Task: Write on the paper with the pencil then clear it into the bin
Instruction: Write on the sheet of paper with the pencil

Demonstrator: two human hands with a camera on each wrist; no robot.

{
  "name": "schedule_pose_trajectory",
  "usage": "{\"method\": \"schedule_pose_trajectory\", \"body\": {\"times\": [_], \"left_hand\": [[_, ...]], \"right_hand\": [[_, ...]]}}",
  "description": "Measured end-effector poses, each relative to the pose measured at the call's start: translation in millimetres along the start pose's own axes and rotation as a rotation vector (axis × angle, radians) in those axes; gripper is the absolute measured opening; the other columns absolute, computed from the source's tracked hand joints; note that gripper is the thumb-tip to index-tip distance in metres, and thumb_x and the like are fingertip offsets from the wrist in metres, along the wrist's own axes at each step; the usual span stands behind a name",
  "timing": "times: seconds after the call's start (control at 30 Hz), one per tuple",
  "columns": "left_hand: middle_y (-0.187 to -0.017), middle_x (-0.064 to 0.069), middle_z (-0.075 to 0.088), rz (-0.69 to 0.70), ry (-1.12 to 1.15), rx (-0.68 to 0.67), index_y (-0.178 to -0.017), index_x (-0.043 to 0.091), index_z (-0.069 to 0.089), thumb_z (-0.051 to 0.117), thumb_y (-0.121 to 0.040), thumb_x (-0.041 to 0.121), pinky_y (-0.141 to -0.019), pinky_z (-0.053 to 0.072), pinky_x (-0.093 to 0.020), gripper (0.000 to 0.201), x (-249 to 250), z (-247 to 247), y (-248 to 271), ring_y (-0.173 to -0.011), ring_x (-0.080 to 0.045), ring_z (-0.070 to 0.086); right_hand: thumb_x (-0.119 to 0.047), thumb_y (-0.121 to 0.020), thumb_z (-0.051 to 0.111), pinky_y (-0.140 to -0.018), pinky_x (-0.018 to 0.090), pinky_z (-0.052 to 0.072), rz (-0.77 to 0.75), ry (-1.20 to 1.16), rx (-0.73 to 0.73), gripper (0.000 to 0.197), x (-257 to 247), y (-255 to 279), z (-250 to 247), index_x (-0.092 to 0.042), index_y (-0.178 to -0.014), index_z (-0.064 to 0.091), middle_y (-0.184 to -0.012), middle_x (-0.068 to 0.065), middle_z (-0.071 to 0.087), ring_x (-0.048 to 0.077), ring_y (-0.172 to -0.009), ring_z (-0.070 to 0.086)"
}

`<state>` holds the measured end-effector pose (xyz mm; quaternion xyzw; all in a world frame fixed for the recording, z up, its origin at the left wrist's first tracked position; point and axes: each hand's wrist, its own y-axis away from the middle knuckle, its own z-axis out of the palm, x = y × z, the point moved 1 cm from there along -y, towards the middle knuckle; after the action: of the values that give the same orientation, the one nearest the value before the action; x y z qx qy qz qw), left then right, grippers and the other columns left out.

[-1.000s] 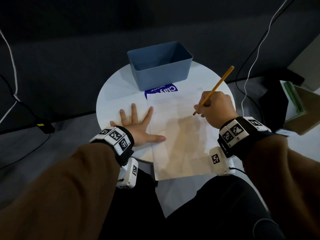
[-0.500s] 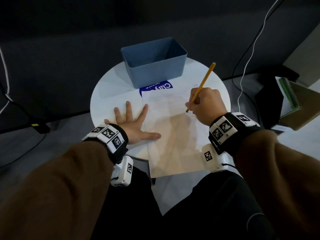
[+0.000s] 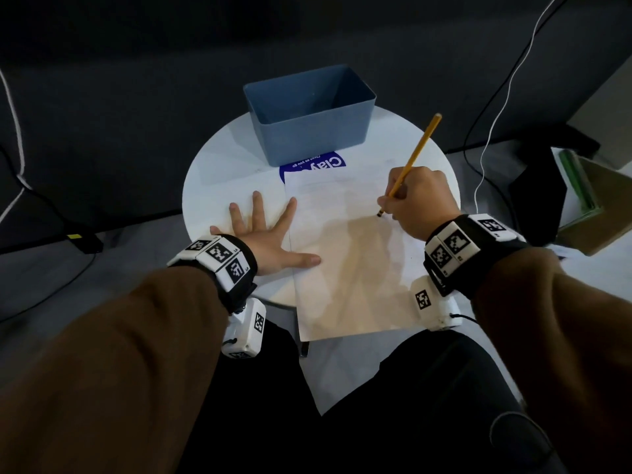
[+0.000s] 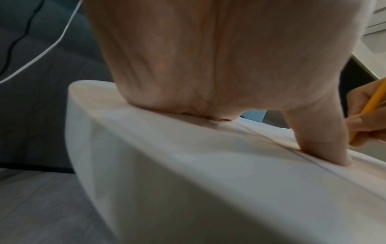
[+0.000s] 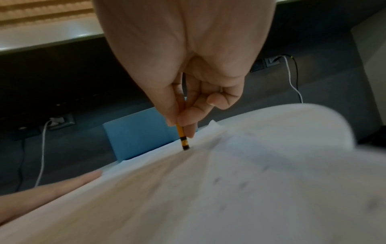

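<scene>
Head view: one white sheet of paper (image 3: 345, 248) lies on a round white table (image 3: 219, 186), its near edge overhanging the rim. The right hand (image 3: 419, 203) grasps one yellow pencil (image 3: 415, 155), tip on the sheet. The left hand (image 3: 263, 234) lies flat, fingers spread, thumb on the paper's edge. One blue bin (image 3: 309, 114) stands beyond the sheet.

Left wrist view: thumb (image 4: 325, 142) presses the paper (image 4: 313, 165).

Right wrist view: fingers (image 5: 188, 118) pinch the pencil (image 5: 183, 140) near its dark tip, which touches the paper (image 5: 229, 189).
</scene>
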<state>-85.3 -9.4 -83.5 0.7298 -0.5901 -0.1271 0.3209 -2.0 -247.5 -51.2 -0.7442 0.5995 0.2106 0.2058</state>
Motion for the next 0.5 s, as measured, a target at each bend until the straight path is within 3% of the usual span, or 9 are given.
{"method": "schedule_pose_trajectory", "body": {"times": [0.07, 0.27, 0.4, 0.5], "left_hand": [[-0.149, -0.001, -0.051, 0.001, 0.000, 0.003, -0.141, 0.058, -0.030, 0.049, -0.063, 0.094, -0.108, -0.007, -0.077, 0.117, -0.8, 0.3, -0.2, -0.139, -0.043, -0.039], [-0.148, -0.001, -0.051, 0.004, 0.001, 0.002, -0.141, 0.058, -0.031, 0.049, -0.062, 0.095, -0.108, -0.008, -0.077, 0.118, -1.0, 0.0, -1.9, -0.139, -0.043, -0.039], [-0.149, 0.001, -0.051, 0.003, 0.010, 0.010, -0.140, 0.060, -0.030, 0.048, -0.060, 0.096, -0.108, -0.008, -0.077, 0.117, -1.2, 1.6, -1.2, -0.140, -0.042, -0.039], [-0.149, 0.001, -0.051, 0.004, 0.006, 0.009, -0.140, 0.060, -0.030, 0.048, -0.061, 0.095, -0.108, -0.008, -0.076, 0.117, -1.4, 1.4, -1.5, -0.140, -0.042, -0.039]], "right_hand": [[-0.015, -0.091, 0.073, -0.056, 0.019, 0.042, 0.018, 0.053, 0.018, 0.031, 6.0, -0.8, -8.5, -0.020, -0.066, 0.055, -0.067, 0.001, 0.065, 0.012, -0.062, 0.063], [-0.016, -0.091, 0.073, -0.069, 0.031, 0.054, 0.042, 0.030, 0.062, 0.030, 9.5, -0.9, -16.3, -0.019, -0.067, 0.056, -0.069, 0.003, 0.067, 0.017, -0.067, 0.066], [-0.015, -0.089, 0.075, -0.065, 0.026, 0.054, -0.001, -0.022, 0.027, 0.029, -1.7, -2.7, -0.9, -0.019, -0.068, 0.056, -0.070, 0.002, 0.067, 0.014, -0.064, 0.067], [-0.016, -0.091, 0.073, -0.055, 0.017, 0.041, 0.033, 0.025, 0.041, 0.030, 4.1, -3.4, -3.7, -0.019, -0.068, 0.054, -0.067, -0.002, 0.062, 0.006, -0.060, 0.058]]}}
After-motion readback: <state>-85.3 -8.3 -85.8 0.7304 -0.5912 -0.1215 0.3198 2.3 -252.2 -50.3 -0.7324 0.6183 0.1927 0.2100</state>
